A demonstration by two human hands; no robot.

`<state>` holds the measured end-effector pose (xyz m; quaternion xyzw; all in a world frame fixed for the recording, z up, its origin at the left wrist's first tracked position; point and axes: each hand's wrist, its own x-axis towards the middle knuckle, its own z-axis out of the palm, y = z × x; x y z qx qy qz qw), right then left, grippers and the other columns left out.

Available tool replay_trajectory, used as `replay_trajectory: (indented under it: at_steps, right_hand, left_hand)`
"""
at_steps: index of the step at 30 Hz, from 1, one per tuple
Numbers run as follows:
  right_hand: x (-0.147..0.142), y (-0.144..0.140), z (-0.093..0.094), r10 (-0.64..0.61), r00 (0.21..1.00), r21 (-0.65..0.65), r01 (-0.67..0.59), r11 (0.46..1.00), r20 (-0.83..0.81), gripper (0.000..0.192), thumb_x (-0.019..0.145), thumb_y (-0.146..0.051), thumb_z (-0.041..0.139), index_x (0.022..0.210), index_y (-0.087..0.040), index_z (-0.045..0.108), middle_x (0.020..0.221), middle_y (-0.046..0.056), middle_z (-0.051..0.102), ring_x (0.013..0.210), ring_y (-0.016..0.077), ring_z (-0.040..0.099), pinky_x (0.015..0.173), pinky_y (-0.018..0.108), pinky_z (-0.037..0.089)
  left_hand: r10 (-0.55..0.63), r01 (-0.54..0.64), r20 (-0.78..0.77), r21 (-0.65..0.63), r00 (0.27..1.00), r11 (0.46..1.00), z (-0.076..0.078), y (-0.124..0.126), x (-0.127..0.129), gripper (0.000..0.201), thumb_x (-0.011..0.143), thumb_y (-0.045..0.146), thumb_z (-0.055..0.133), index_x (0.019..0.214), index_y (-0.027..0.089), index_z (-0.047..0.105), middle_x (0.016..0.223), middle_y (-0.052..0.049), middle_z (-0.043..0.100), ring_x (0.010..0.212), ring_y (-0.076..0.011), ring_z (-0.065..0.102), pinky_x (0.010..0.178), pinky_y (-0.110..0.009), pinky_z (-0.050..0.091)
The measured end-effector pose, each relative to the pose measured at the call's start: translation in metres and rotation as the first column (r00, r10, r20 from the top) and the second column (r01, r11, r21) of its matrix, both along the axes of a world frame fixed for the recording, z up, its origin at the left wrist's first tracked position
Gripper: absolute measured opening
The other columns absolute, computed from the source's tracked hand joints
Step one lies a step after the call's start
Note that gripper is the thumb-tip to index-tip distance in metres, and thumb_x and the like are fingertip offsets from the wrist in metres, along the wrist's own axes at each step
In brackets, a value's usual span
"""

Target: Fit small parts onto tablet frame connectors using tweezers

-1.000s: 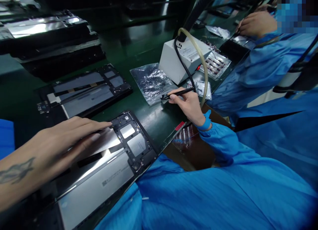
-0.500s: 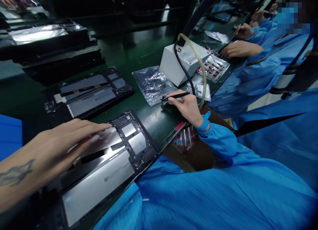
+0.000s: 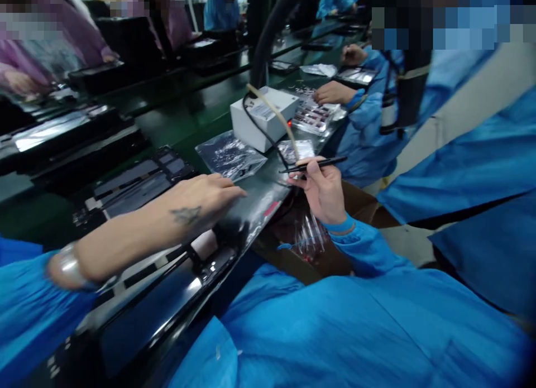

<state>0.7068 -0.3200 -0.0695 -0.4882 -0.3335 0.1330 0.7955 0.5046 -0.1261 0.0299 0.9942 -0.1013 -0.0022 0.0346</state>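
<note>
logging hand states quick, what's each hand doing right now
Left hand: cannot be told, its underside is hidden.
Right hand: closed, holding a black pen-like tool.

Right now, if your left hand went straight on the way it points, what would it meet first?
Probably the right hand with its black pen-like tool, beyond a strip of bench, though depth is unclear.

The single view comes from a camera worn on the person's head. It faces forward and down, over the wearer's blue clothing [image 3: 355, 332] at the bottom, toward the tabletop [image 3: 178, 123]. The hands [image 3: 324, 192] are near to the lens, around the middle. The tabletop's edge crosses slantwise, and other people [image 3: 86, 33] appear farther away, along the top.
</note>
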Motion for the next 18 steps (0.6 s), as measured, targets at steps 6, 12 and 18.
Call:
replay_trajectory:
  at_steps: [6, 12, 18]
  right_hand:
    - [0.022, -0.087, -0.019, -0.674, 0.69, 0.161, 0.657, 0.736, 0.263, 0.02, 0.087, -0.045, 0.074, 0.087, -0.025, 0.076, 0.087, 0.003, 0.069, 0.084, 0.0195, 0.07, 0.08, 0.038, 0.064]
    - [0.097, -0.117, -0.026, -0.52, 0.775, 0.189, 0.606, 0.773, -0.358, 0.031, 0.088, -0.051, 0.072, 0.09, -0.021, 0.067, 0.081, -0.003, 0.066, 0.088, 0.0109, 0.07, 0.089, 0.028, 0.062]
    - [0.121, -0.118, -0.013, -0.454, 0.74, 0.128, 0.58, 0.804, -0.497, 0.026, 0.098, -0.044, 0.059, 0.082, -0.025, 0.064, 0.087, 0.0, 0.067, 0.101, 0.0122, 0.066, 0.101, 0.03, 0.058]
  left_hand:
    - [-0.108, 0.035, -0.06, -0.706, 0.992, 0.707, -0.04, -0.083, 0.158, 0.039, 0.096, 0.017, 0.049, 0.134, 0.013, 0.057, 0.134, -0.015, 0.065, 0.122, -0.0206, 0.064, 0.105, -0.035, 0.051]
    - [-0.174, -0.198, -0.273, -0.913, 0.946, 0.355, -0.052, -0.171, 0.233, 0.056, 0.104, 0.019, 0.032, 0.159, 0.022, 0.02, 0.168, -0.011, 0.025, 0.151, -0.0142, 0.036, 0.113, -0.028, 0.045]
    - [-0.167, -0.191, -0.237, -0.948, 0.957, 0.253, -0.042, -0.163, 0.188, 0.064, 0.1, 0.022, 0.037, 0.158, 0.009, 0.015, 0.165, -0.018, 0.029, 0.149, -0.0197, 0.04, 0.119, -0.033, 0.04]
